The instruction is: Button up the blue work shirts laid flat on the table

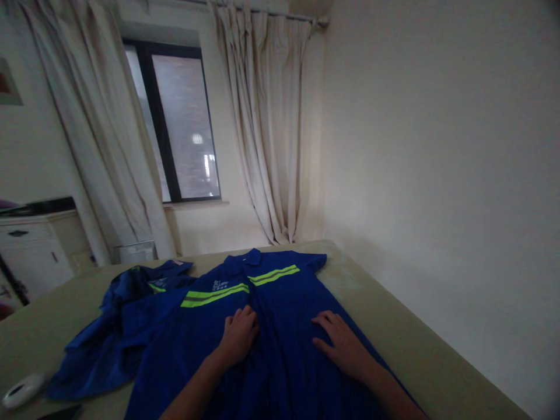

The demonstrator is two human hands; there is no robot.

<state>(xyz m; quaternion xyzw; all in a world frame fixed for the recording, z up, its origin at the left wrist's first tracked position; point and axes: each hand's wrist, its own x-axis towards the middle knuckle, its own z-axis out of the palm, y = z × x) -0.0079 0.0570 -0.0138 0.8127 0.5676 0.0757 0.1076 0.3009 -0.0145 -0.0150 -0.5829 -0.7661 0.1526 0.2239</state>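
A blue short-sleeved work shirt (284,315) lies spread out face up, its collar at the far end and yellow-green reflective bands across the chest. My left hand (240,335) rests on the shirt's front beside the middle opening, fingers curled together against the cloth; the fingertips are partly hidden. On the shirt's right half lies my right hand (341,345), with its fingers stretched and the thumb apart, touching the fabric. A second blue garment (100,338) with similar bands is heaped to the left, partly under the spread shirt's sleeve.
Both garments lie on a greenish-beige bed-like surface (420,344) bordered by a white wall on the right. A white rounded object (24,391) and a dark flat object (61,413) sit at the near left. Beyond are curtains (266,116), a window (186,122) and a white cabinet (35,251).
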